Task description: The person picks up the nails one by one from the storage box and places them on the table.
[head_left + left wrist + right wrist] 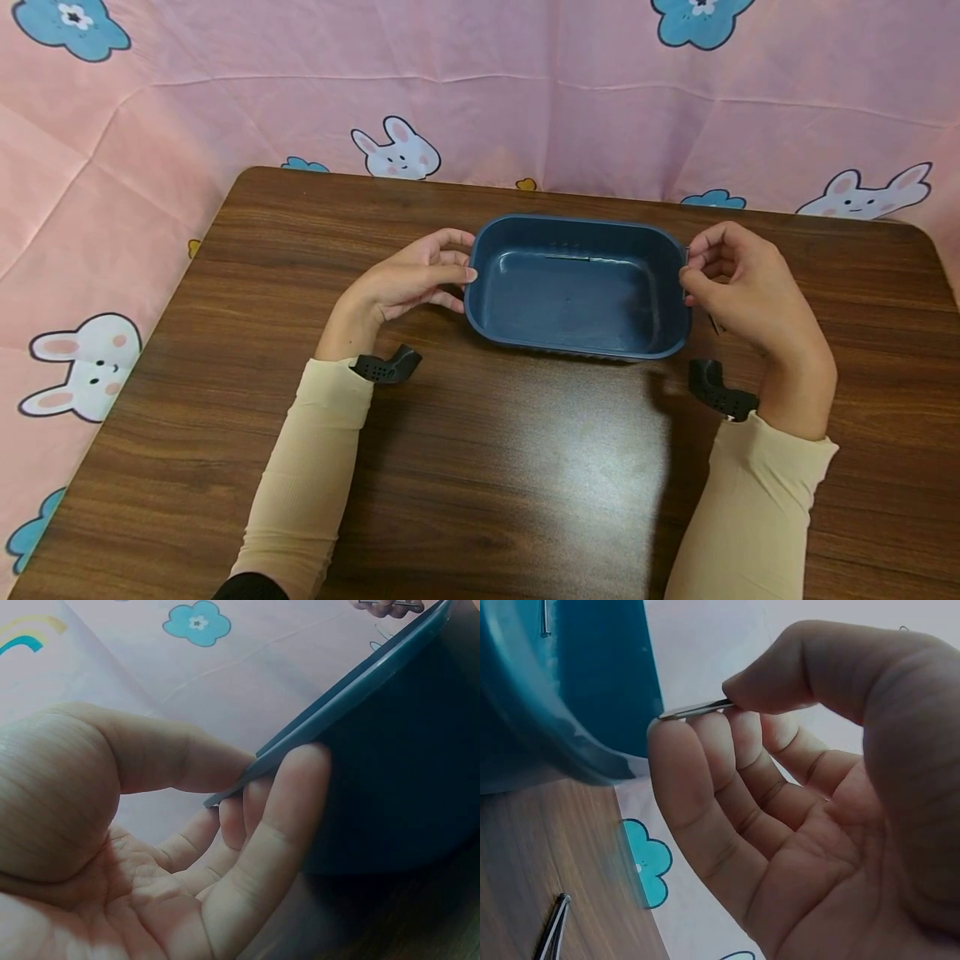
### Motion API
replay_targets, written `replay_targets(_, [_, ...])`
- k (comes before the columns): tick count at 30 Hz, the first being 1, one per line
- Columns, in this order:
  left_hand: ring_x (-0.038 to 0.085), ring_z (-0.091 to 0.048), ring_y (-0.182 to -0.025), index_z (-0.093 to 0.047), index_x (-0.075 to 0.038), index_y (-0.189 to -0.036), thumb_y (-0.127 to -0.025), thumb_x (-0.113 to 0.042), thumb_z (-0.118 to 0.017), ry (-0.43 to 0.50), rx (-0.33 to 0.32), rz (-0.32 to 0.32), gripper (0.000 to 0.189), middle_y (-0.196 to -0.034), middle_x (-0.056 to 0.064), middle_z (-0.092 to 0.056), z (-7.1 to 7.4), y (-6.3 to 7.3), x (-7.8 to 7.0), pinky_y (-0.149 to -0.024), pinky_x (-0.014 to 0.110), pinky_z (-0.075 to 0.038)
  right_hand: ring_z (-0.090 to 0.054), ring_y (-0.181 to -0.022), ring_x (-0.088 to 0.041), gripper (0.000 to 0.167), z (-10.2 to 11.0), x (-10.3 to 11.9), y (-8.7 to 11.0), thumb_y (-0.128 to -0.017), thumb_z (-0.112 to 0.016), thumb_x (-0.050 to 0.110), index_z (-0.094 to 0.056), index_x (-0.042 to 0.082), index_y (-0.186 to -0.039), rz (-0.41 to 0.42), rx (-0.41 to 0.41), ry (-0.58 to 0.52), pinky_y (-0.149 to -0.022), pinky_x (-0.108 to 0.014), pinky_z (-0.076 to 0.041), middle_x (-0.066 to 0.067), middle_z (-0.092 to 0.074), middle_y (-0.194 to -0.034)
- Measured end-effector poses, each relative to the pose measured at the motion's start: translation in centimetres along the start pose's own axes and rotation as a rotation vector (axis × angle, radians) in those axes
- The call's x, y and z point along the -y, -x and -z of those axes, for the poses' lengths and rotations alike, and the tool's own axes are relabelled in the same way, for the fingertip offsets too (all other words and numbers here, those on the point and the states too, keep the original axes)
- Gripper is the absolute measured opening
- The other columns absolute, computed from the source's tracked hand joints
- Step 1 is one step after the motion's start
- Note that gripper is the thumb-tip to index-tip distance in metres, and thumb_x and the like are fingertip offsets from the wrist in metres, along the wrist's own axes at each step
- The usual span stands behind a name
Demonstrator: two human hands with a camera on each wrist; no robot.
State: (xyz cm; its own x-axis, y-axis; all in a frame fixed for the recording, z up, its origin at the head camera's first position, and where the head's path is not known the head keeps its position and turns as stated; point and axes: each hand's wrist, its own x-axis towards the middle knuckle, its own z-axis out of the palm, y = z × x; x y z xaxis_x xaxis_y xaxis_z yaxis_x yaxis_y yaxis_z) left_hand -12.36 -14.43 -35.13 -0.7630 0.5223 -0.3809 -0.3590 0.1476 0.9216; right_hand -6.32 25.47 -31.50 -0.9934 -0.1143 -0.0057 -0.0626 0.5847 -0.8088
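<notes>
A dark blue rectangular plastic basin [570, 312] stands towards the back of the table. My left hand [416, 279] pinches its left rim, thumb on top and fingers beneath, as the left wrist view shows. Beside the right end, my right hand [742, 283] pinches a slim shiny metal piece [697, 710] between thumb and fingers; its exact kind is unclear. Another thin metal piece [567, 258] lies inside the basin near the far wall. On the table under my right hand is a two-pronged metal piece [553, 926], partly cut off in the right wrist view.
The brown wood-grain table [487, 467] has rounded back corners. Behind it and to the left hangs a pink cloth [487, 50] with bunnies and blue flowers. Black wrist mounts [390, 365] stick out from both cream sleeves [307, 467].
</notes>
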Motion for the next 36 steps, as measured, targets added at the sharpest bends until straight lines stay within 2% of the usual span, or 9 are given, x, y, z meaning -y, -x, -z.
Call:
replay_targets(9, [0.021,-0.071,-0.095,-0.037,-0.008,-0.151,-0.101,-0.006,-0.061,0.002,0.000,0.000,0.055,-0.115,0.012,-0.066,-0.10,0.13,-0.12,-0.077,0.034,-0.066,-0.066,-0.072,-0.001,0.016,0.23,-0.25,0.18,-0.098,-0.061,0.003,-0.056,0.003,-0.113,0.008,-0.018,-0.002,-0.059,-0.017,-0.053,0.016,-0.060,-0.091])
replay_targets(23, [0.022,-0.071,-0.095,-0.037,-0.006,-0.151,-0.101,-0.005,-0.062,0.000,-0.001,0.002,0.056,-0.116,0.013,-0.066,-0.07,0.23,-0.17,-0.078,0.035,-0.067,-0.067,-0.074,-0.006,0.015,0.42,-0.35,0.49,-0.098,-0.062,0.003,-0.056,0.005,-0.111,-0.020,-0.031,-0.025,-0.059,-0.022,-0.057,0.010,-0.059,-0.093])
replay_targets(36, [0.020,-0.071,-0.094,-0.037,-0.006,-0.151,-0.100,-0.005,-0.062,0.015,-0.001,-0.002,0.056,-0.114,0.012,-0.067,-0.07,0.12,-0.17,-0.076,0.034,-0.066,-0.067,-0.072,-0.006,0.015,0.99,-0.69,0.82,-0.099,-0.062,0.008,-0.055,0.007,-0.113,-0.070,-0.041,0.016,-0.059,-0.021,-0.056,0.016,-0.061,-0.088])
